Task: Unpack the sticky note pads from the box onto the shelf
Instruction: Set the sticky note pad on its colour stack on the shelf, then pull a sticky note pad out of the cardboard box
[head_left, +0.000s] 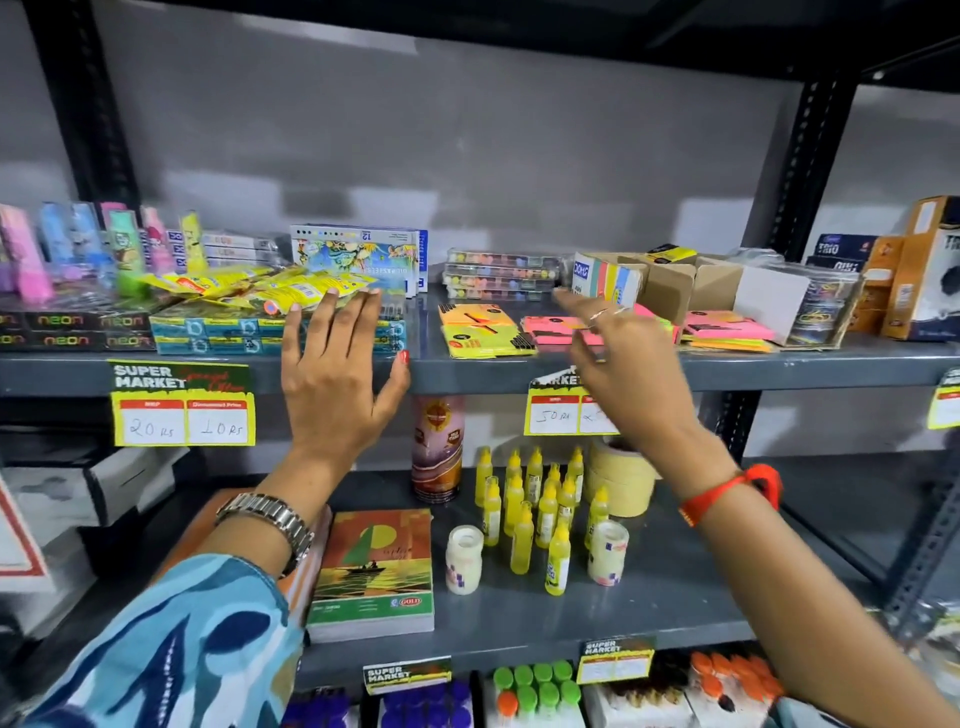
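Grey metal shelving against a grey wall; the upper shelf (727, 364) carries the stationery stock in question. The cardboard box (670, 283) sits at the right rear of that shelf, flaps open, with a multicoloured sticky note pad (605, 278) standing at its left end. Unpacked pads lie flat in front: one yellow-orange packet (480, 330), one pink stack (553, 330) at centre, one pink stack (727, 327) to the right. Further pads inside the box cannot be counted.

The left hand (337, 374) rests flat, fingers spread, on the teal boxes (218, 332) at the shelf edge; its grip is open and empty. The right hand (623, 358) reaches toward the standing pad, motion-blurred, fingers parted, holding nothing.

Recommendation: pinch the standing pad by its narrow sides, lift clear of the box flap, then lay it flat beside the pink stack without disturbing the piles.

Lower shelf: one notebook (376, 571), two white jars (464, 558), roughly fifteen yellow glue bottles (527, 512).
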